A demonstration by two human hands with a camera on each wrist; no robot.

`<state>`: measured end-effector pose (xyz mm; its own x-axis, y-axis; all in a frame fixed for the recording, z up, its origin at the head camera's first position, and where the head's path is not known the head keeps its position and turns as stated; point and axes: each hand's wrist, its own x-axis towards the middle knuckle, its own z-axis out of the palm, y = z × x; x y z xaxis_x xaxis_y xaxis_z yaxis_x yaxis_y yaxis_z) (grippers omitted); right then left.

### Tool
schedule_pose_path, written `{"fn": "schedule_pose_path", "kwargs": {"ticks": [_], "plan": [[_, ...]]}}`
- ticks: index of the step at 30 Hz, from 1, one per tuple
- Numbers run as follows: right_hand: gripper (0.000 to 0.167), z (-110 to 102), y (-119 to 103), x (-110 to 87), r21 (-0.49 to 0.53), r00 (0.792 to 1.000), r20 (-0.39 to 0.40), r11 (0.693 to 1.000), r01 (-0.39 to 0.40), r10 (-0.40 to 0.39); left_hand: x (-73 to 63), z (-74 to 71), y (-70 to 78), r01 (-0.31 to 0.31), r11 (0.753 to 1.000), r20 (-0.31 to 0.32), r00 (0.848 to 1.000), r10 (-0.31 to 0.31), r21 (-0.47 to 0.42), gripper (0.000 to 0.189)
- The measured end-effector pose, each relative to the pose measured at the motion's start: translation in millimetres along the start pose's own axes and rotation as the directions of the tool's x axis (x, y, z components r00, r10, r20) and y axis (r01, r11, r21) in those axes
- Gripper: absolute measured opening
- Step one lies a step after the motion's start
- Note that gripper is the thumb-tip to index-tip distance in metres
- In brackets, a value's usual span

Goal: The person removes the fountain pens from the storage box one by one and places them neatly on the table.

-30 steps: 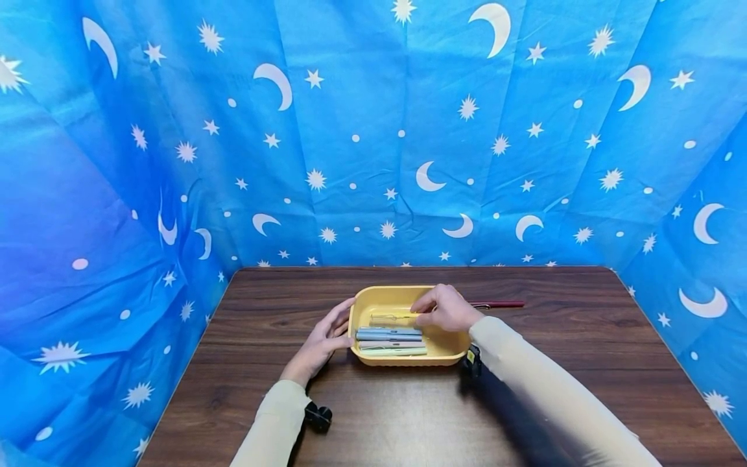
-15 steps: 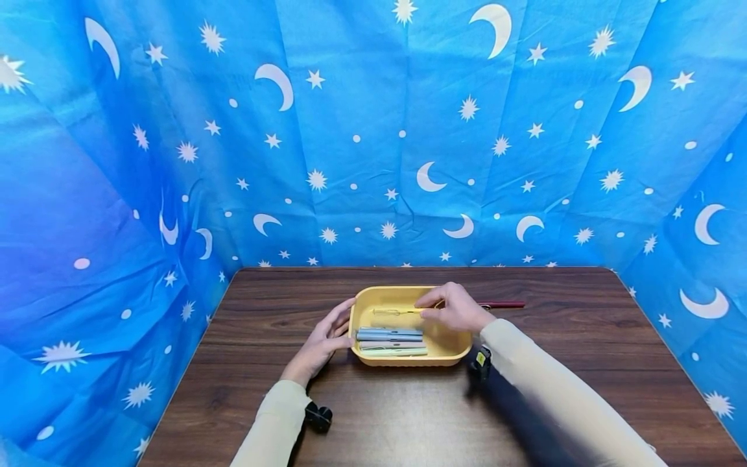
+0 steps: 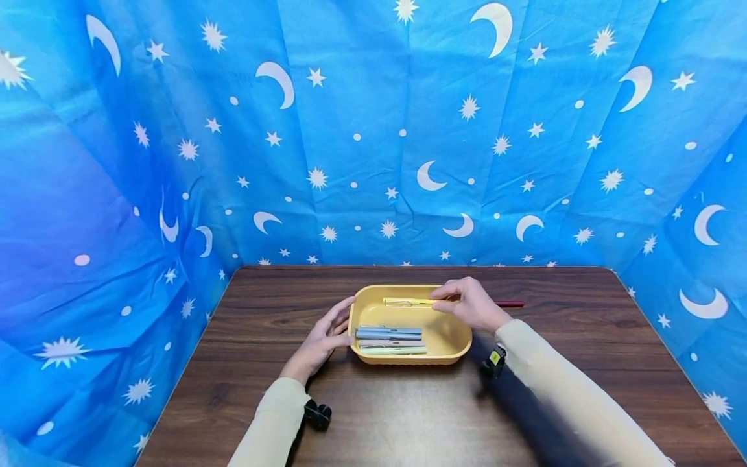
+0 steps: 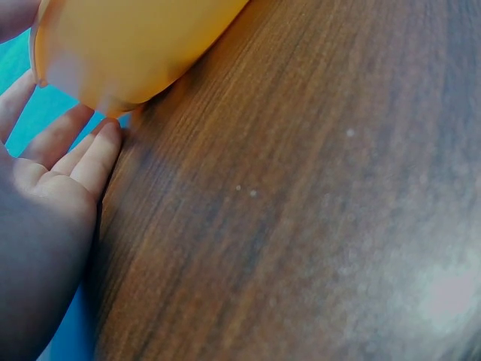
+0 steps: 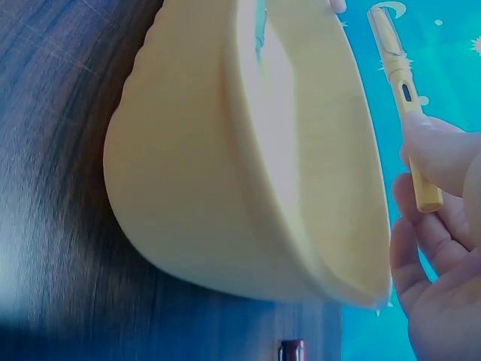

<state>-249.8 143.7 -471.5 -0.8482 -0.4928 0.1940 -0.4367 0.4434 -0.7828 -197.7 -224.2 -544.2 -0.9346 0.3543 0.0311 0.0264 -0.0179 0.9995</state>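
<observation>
The yellow pen (image 3: 415, 302) is pinched by my right hand (image 3: 474, 307), raised by the tray's (image 3: 445, 338) far rim, near the tabletop's (image 3: 379, 412) far edge. My left hand (image 3: 320, 342), loosely spread, touches the tray's left end. Pens (image 3: 390, 335) lie inside; a red pen (image 3: 511, 303) rests right of the tray.

We've room in front of the yellow, rounded-rectangular plastic tray (image 3: 446, 340). Left hand (image 3: 318, 341) blocks its left end.
</observation>
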Motion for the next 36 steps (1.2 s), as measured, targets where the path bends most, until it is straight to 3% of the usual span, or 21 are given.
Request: {"fn": "schedule_pose_path", "kwargs": {"ticks": [14,22,36], "plan": [[0.017,-24,13,-13.7,-0.011,0.991,-0.134,0.999,-0.030,0.028,1.2,-0.9,-1.8,0.001,1.000,0.004,1.000,-0.001,0.013,0.086],[0.017,-40,22,-26.0,0.007,0.986,-0.158,0.998,-0.058,0.058,1.1,-1.2,-1.4,0.003,1.000,0.007,1.000,-0.003,0.015,0.086],[0.018,-65,44,-53.2,-0.046,0.954,-0.275,0.989,-0.139,0.121,1.3,-2.3,-4.3,0.023,1.000,-0.002,1.000,-0.023,0.021,0.083]]}}
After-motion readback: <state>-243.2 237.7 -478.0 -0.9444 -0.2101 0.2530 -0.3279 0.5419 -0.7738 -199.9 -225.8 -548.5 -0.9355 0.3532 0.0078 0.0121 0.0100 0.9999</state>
